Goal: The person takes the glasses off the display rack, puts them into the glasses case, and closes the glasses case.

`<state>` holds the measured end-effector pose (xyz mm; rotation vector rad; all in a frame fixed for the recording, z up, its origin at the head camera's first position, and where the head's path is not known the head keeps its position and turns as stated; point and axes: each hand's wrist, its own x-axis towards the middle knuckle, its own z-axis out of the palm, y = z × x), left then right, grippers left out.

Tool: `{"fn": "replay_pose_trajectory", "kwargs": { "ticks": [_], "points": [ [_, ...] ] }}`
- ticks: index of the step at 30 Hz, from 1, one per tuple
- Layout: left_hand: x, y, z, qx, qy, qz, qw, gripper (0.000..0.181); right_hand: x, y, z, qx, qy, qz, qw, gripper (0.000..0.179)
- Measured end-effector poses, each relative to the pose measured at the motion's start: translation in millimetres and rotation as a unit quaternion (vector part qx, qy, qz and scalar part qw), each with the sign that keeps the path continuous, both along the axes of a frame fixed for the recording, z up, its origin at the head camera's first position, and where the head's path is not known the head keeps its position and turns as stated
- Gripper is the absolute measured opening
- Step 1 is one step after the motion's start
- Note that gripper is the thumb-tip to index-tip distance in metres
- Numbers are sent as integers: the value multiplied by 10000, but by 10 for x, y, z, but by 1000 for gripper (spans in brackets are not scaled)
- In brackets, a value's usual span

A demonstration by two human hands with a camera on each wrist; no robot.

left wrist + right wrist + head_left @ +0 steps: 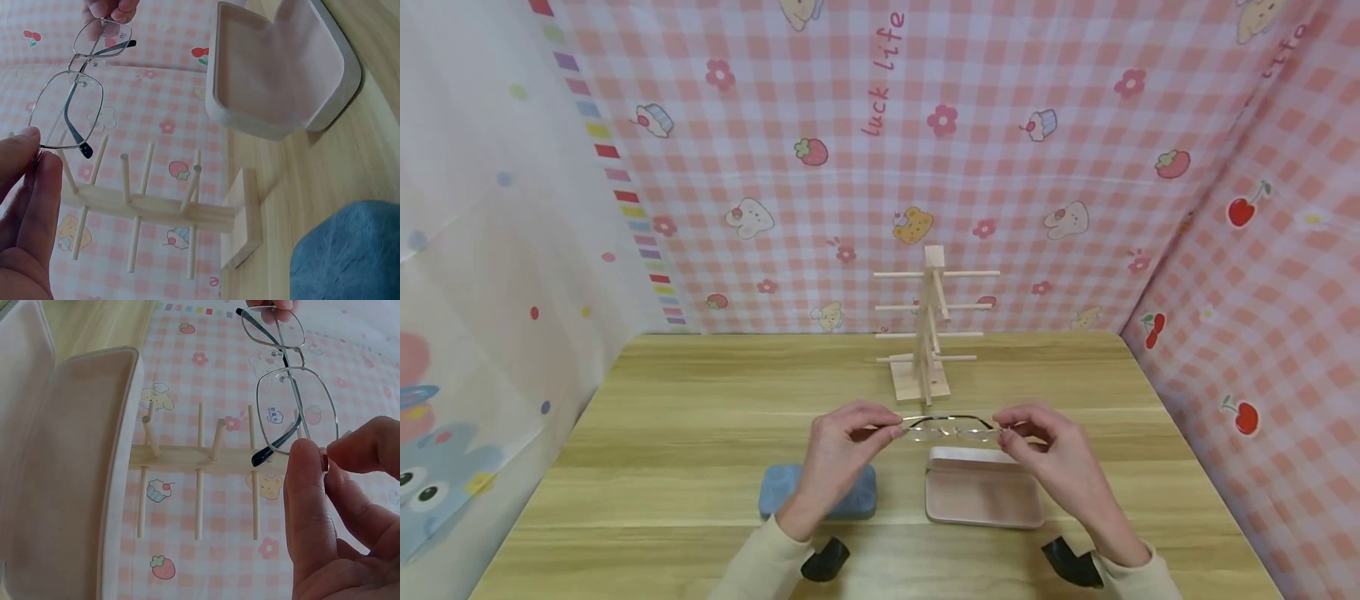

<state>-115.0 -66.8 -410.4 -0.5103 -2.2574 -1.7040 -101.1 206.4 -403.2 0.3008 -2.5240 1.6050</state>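
Between my two hands hangs a pair of eyeglasses (951,417) with thin metal rims, clear lenses and dark temple tips. The temples lie folded across behind the lenses in both wrist views. My left hand (846,446) pinches the left end of the frame between thumb and fingers, and my right hand (1060,458) pinches the right end the same way. Below the glasses, towards the right hand, an eyeglass case (983,498) lies with its lid up, showing a pale pink lining. Partly hidden under my left forearm is a blue case (859,493), its lid down.
Behind the glasses a wooden rack (927,333) with several thin pegs stands upright on the wood-grain table (700,417). Pink checked cloth (850,192) hangs at the back and right, and a pale cloth on the left. Black pieces (826,560) sit at both wrists.
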Motion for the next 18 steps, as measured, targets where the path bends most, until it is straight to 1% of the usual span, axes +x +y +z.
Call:
{"fn": "replay_pose_trajectory", "kwargs": {
  "ticks": [3, 5, 6, 8, 13, 18],
  "points": [
    [61, 36, 107, -21, -86, 16, 10000, 9, 14, 30, -16, 81, 4, -38, 10000, 17],
    [92, 54, 154, -7, -145, 10, 9999, 8, 22, 48, -28, 143, 30, -64, 9999, 16],
    [98, 61, 160, 8, -184, -1, 9998, 8, 25, 56, -34, 160, 47, -74, 9998, 15],
    [85, 69, 114, 65, -287, -31, 9996, 7, 35, 72, -45, 198, 91, -98, 9997, 14],
    [7, 82, -103, 306, -473, -131, 9983, 7, 66, 113, -73, 229, 108, -167, 9995, 11],
    [-9, 109, -199, 471, -546, -234, 9971, 6, 89, 172, -114, 418, 35, -237, 9988, 9]
  ]
}}
